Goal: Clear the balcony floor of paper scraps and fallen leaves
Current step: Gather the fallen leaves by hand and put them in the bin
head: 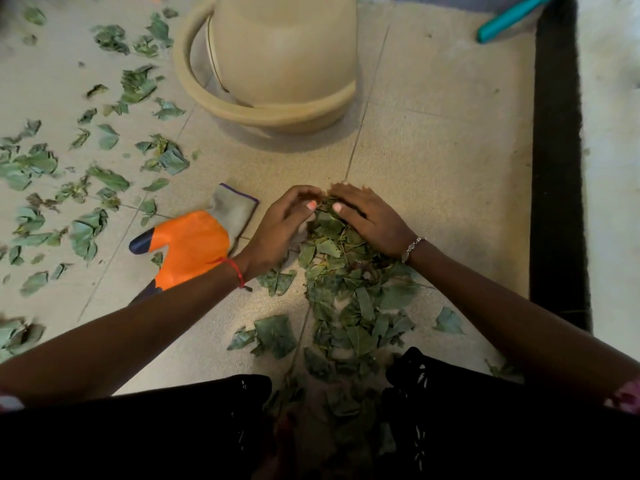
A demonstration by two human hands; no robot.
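Observation:
A heap of green leaf pieces (349, 292) lies on the tiled floor right in front of my knees. Both hands cup the far end of that heap. My left hand (282, 225) curls round it from the left, thumb against the leaves. My right hand (369, 218) lies over the top from the right, fingers bent down onto the pile. The fingertips of the two hands nearly meet at the far side. Many more loose leaves (83, 188) are scattered over the floor to the left.
A beige bucket (277, 64) lies on its side just beyond my hands. An orange and grey work glove (194, 244) rests on the floor under my left wrist. A teal handle (509, 17) shows at the top right. A dark threshold strip (557, 168) borders the floor on the right.

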